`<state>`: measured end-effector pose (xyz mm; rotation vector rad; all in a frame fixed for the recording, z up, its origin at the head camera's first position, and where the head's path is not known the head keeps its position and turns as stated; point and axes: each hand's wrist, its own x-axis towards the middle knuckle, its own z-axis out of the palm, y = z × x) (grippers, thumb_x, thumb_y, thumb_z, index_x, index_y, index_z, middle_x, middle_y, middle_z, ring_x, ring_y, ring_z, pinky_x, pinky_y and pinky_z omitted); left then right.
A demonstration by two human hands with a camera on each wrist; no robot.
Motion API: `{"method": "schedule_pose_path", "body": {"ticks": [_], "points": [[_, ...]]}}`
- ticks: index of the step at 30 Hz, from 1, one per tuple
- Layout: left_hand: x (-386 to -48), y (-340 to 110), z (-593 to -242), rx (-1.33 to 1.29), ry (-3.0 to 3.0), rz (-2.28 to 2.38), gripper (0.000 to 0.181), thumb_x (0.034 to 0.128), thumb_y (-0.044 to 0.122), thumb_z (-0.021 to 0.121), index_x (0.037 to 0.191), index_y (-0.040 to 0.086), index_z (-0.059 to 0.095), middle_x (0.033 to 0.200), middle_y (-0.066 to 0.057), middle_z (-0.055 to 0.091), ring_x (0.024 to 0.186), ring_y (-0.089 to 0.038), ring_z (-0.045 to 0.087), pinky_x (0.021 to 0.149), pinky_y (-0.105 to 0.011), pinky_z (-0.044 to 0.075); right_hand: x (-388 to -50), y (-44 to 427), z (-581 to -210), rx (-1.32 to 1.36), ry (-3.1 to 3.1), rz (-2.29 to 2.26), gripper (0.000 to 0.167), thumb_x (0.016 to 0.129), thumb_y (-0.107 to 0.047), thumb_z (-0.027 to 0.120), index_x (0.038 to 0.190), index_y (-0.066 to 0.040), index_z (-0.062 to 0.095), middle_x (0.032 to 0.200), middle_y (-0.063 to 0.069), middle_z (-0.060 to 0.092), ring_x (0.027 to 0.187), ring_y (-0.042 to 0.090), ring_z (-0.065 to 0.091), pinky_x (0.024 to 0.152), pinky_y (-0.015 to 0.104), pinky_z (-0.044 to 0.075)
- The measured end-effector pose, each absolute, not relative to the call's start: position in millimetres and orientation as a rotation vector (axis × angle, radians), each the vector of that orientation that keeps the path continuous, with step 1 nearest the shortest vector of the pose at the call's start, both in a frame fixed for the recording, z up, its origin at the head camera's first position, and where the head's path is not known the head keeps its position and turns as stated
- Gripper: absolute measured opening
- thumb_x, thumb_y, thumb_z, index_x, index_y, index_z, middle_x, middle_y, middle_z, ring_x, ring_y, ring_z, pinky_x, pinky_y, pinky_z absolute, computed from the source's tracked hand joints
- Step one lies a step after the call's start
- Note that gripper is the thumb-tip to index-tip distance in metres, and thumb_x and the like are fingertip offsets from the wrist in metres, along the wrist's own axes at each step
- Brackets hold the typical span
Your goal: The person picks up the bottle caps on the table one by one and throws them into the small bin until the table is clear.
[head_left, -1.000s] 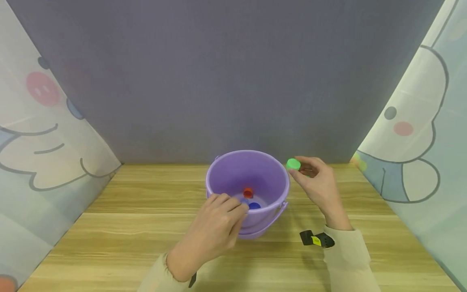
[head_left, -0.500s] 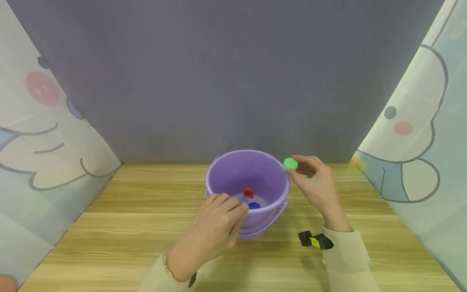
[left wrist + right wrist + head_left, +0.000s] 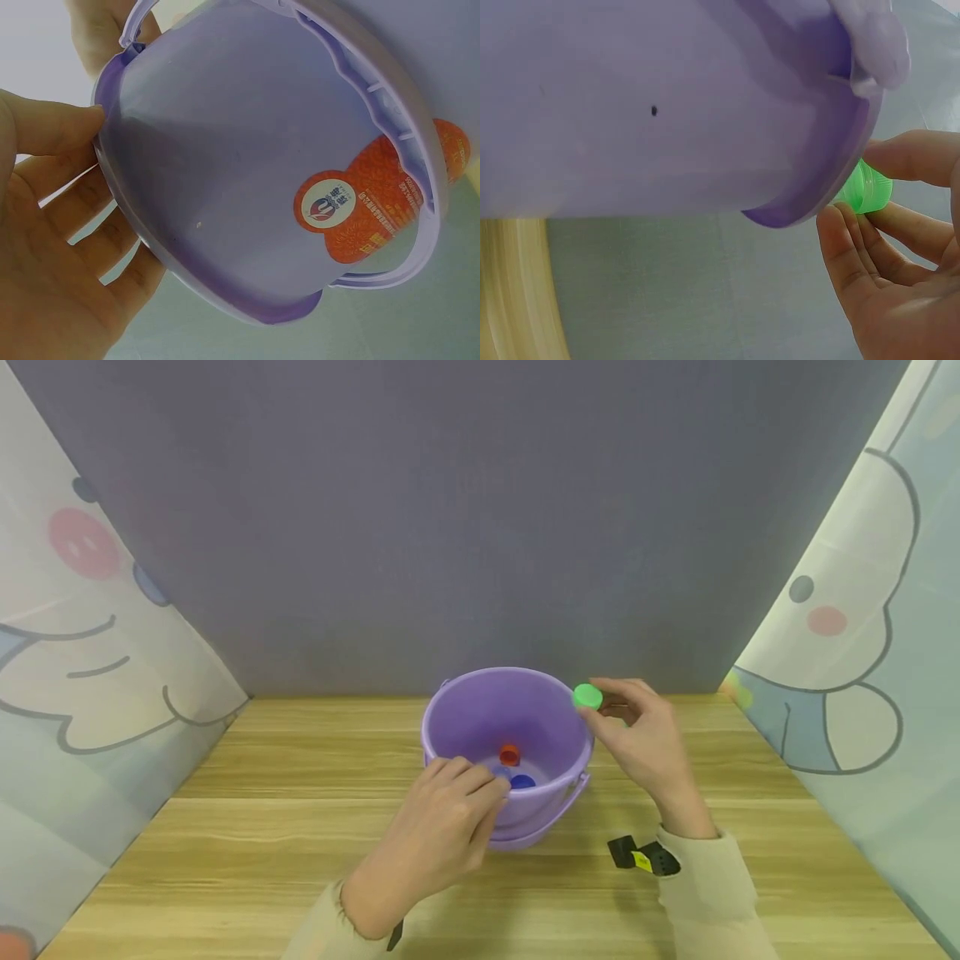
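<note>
A purple bucket (image 3: pixel 506 814) stands upright on the wooden table. My left hand (image 3: pixel 438 827) grips its near-left rim, fingers over the edge; the left wrist view shows thumb and fingers of the hand (image 3: pixel 82 202) at the rim (image 3: pixel 161 255). At the bucket's right rim, my right hand (image 3: pixel 645 743) pinches a green cap (image 3: pixel 588 697) between thumb and fingers. In the right wrist view the green cap (image 3: pixel 874 187) is held by the right hand (image 3: pixel 900 255), partly behind the rim. Inside the bucket lie a red cap (image 3: pixel 509 755) and a blue cap (image 3: pixel 522 782).
The bucket's handle (image 3: pixel 558 814) hangs down on its near right side. Behind the wooden table (image 3: pixel 300 827) rises a grey panel (image 3: pixel 480 527), with cartoon-printed sheets on the left (image 3: pixel 45 693) and right (image 3: pixel 862 693). A red label (image 3: pixel 375 202) is on the bucket's outside.
My right hand has moved a little to the left with the green cap, from beside the bucket to its right rim. The left hand stays on the rim.
</note>
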<state>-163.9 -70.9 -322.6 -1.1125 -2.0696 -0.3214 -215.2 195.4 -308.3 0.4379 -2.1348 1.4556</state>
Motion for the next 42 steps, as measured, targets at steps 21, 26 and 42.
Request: {"method": "schedule_pose_path", "body": {"ticks": [21,26,42], "points": [[-164,-72,-324,-1.113,-2.066,-0.316,0.005,0.0892,0.009,0.068,0.094,0.012,0.067,0.083,0.004,0.064,0.076,-0.017,0.055,0.072,-0.030,0.045,-210,177,-306,0.463,-2.184,1.472,0.036,0.085,-0.003,0.079,0.120,0.002,0.070,0.110,0.010,0.063,0.092,0.017,0.066,0.086,0.023,0.055],[-164,-73,-323,-1.111,-2.073,-0.306,0.007,0.0878,0.009,0.069,0.094,0.012,0.067,0.084,0.004,0.063,0.077,-0.018,0.055,0.072,-0.030,0.045,-209,174,-306,0.468,-2.197,1.468,0.036,0.085,-0.002,0.079,0.119,0.001,0.070,0.109,0.009,0.063,0.094,0.020,0.066,0.085,0.023,0.055],[-164,-73,-323,-1.108,-2.077,-0.296,0.007,0.0870,0.010,0.071,0.093,0.012,0.067,0.084,0.005,0.063,0.077,-0.017,0.055,0.072,-0.030,0.045,-205,166,-304,0.503,-2.208,1.461,0.037,0.083,-0.001,0.080,0.119,0.003,0.070,0.111,0.010,0.064,0.092,0.021,0.067,0.086,0.027,0.057]]}}
